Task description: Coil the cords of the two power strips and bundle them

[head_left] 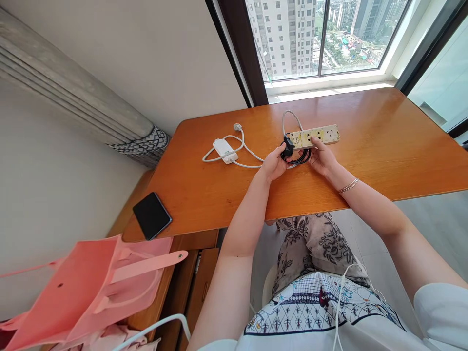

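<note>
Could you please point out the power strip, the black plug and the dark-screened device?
Power strip (318,133): head view, on its socket face.
Black plug (288,146): head view, on its body.
Dark-screened device (151,215): head view, on its screen.

Left hand (276,164) gripped black plug (288,146); right hand (321,158) held power strip (322,134). Looped black cable (305,157) sat between hands. White box (221,146) lay on wooden table (204,195), dark tablet (152,215) near pink bag (86,270).

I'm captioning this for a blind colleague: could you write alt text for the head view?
A person's right hand holds a cream power strip and the left hand a black plug, over a wooden table by a window. To the left lie a corded white box and a dark-screened device, with a pink bag at lower left.
</note>
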Tool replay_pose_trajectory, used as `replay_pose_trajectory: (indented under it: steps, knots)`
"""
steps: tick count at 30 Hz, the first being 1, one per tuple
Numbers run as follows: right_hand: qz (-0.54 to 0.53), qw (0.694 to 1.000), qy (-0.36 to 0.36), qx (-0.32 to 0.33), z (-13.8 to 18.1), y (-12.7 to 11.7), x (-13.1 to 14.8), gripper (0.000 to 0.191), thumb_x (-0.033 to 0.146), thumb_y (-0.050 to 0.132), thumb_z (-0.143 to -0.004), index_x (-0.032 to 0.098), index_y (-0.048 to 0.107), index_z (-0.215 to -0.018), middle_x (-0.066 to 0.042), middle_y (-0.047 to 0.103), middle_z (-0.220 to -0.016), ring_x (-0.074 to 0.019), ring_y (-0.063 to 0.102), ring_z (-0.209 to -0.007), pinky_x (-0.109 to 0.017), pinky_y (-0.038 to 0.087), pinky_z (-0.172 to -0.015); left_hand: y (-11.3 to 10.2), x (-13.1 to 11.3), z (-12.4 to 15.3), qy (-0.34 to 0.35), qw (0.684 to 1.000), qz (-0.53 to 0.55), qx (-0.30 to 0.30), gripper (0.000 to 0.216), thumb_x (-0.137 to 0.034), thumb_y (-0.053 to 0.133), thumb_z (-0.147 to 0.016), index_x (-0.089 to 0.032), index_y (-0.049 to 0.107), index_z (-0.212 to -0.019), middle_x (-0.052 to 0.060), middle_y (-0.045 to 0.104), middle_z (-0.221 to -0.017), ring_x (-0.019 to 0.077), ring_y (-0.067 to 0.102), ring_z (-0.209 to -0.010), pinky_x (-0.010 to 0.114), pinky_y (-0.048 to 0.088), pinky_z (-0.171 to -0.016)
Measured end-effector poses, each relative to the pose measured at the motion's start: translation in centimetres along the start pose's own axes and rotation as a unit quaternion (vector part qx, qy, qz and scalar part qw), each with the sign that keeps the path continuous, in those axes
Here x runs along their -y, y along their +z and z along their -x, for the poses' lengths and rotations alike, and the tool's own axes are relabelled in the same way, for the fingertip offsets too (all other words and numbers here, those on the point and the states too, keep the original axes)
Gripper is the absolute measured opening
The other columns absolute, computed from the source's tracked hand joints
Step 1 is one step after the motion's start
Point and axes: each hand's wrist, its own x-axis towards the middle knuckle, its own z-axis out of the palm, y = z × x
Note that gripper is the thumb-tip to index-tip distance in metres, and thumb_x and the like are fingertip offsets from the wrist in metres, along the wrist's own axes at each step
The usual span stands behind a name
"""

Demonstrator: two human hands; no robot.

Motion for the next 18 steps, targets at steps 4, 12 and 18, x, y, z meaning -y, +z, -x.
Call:
replay_pose_trajectory:
  steps: [4, 12, 18]
  knots:
    - [0.039, 0.999, -0.008, -0.002, -0.3, -0.4, 0.2, 0.020, 0.033, 0.073, -0.089, 0.021, 0.064, -0.103, -0.002, 0.074, -0.088, -0.0170, 0.069, -0.075, -0.034, 0.066, -0.072, 0.1, -0.1, 0.1, -0.012, 1.000, -0.013, 0.009, 0.028, -0.025, 0.049, -0.104, -0.014, 0.068, -0.087, 0.003, 0.062, -0.070, 0.0085, 0.045, -0.054, 0.022, 0.036, -0.052]
    - [0.075, 0.997, -0.024, -0.007, -0.1, -0.3, 1.0, 0.035, 0.042, 0.077, -0.085, 0.021, 0.064, -0.111, -0.003, 0.073, -0.087, -0.0170, 0.069, -0.072, -0.032, 0.063, -0.066, -0.3, -0.3, 0.5, -0.035, 0.998, -0.034, 0.047, 0.020, -0.031, 0.065, -0.097, -0.014, 0.067, -0.086, 0.003, 0.063, -0.073, 0.0071, 0.044, -0.053, 0.023, 0.040, -0.057]
    - [0.059, 0.998, 0.026, -0.012, -0.4, -0.6, 1.0, 0.031, 0.038, 0.070, -0.090, 0.019, 0.065, -0.114, -0.004, 0.071, -0.083, -0.0176, 0.067, -0.069, -0.031, 0.062, -0.060, -0.6, -0.2, 0.4, -0.031, 0.997, -0.037, 0.056, 0.018, -0.025, 0.081, -0.084, -0.012, 0.068, -0.085, 0.000, 0.061, -0.072, 0.0051, 0.043, -0.053, 0.020, 0.039, -0.056]
